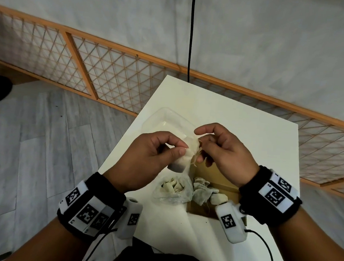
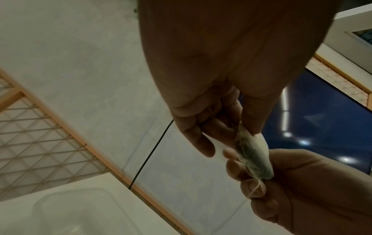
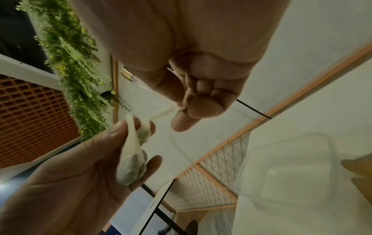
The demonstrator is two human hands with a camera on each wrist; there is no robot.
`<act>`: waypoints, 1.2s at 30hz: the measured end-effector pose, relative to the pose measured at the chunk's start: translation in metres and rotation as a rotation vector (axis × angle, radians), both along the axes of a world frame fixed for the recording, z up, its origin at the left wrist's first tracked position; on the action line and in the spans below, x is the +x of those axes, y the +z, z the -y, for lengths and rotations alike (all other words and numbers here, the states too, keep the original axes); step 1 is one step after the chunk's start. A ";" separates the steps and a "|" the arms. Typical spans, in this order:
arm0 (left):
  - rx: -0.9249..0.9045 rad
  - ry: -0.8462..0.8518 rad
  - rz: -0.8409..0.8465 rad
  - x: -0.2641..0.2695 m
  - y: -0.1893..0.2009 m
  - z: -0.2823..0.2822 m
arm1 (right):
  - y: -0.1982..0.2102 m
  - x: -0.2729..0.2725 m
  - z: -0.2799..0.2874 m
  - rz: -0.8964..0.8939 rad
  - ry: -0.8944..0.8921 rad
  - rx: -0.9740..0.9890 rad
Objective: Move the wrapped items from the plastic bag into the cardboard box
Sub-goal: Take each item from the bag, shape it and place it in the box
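A pale wrapped item (image 1: 186,159) with a loose string hangs above the white table (image 1: 248,131), between both hands. My left hand (image 1: 184,148) pinches its upper edge between thumb and forefinger; the left wrist view shows dark filling inside the wrapped item (image 2: 255,157). My right hand (image 1: 198,145) pinches the item's string end, a thin white strip (image 3: 165,112). Below the hands lies a crumpled clear plastic bag (image 1: 173,189) holding several wrapped items. Right of it, the open cardboard box (image 1: 215,174) contains several wrapped items (image 1: 201,190).
A clear plastic container (image 1: 167,122) sits on the table beyond the hands. A black cable (image 1: 191,40) hangs down to the table's far edge. The table's left edge drops to grey floor; a lattice screen (image 1: 110,75) runs behind.
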State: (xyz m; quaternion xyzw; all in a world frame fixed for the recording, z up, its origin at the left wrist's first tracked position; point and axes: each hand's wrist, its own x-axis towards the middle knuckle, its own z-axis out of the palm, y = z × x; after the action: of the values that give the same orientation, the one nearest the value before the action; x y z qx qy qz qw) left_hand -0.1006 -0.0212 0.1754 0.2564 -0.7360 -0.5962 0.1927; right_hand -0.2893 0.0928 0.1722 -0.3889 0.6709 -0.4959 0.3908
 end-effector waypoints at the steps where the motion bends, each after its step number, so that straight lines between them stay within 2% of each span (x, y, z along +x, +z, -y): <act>1: -0.012 0.009 0.007 0.001 0.001 0.000 | -0.002 0.000 0.002 0.053 -0.039 0.014; 4: -0.049 0.021 0.055 0.004 0.002 0.000 | -0.004 0.003 0.006 0.246 -0.080 0.064; 6: -0.048 0.018 0.071 0.005 0.001 0.001 | -0.006 0.007 0.007 0.261 0.003 0.097; 9: -0.060 0.046 0.078 0.005 -0.001 0.002 | -0.008 0.011 0.007 0.142 0.112 0.064; 14: -0.034 0.088 0.102 0.003 -0.001 0.004 | -0.005 0.003 0.008 0.055 0.062 -0.018; 19: 0.021 0.044 0.061 -0.001 -0.002 0.004 | 0.007 0.003 0.005 -0.266 0.102 -0.025; 21: -0.048 0.017 0.020 -0.001 -0.004 0.006 | 0.010 0.004 0.005 -0.346 0.115 -0.017; 23: -0.094 0.002 -0.019 -0.001 -0.003 0.007 | 0.013 0.006 0.004 -0.370 0.138 -0.013; 26: -0.006 0.001 -0.088 -0.007 0.000 0.006 | 0.016 0.011 0.002 -0.377 0.182 -0.011; 29: -0.026 0.020 -0.079 -0.010 0.000 0.005 | 0.018 0.013 -0.001 -0.388 0.219 0.006; 32: 0.022 0.046 -0.085 -0.010 -0.006 0.007 | 0.021 0.006 -0.006 -0.475 0.173 0.019; 36: 0.110 0.054 -0.047 -0.012 -0.011 0.008 | 0.031 -0.006 -0.006 -0.579 0.068 -0.067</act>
State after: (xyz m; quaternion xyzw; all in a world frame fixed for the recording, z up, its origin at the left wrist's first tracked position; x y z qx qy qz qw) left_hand -0.1128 -0.0288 0.1641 0.2723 -0.6900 -0.6363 0.2116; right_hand -0.2957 0.0992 0.2032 -0.5491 0.7244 -0.3728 0.1864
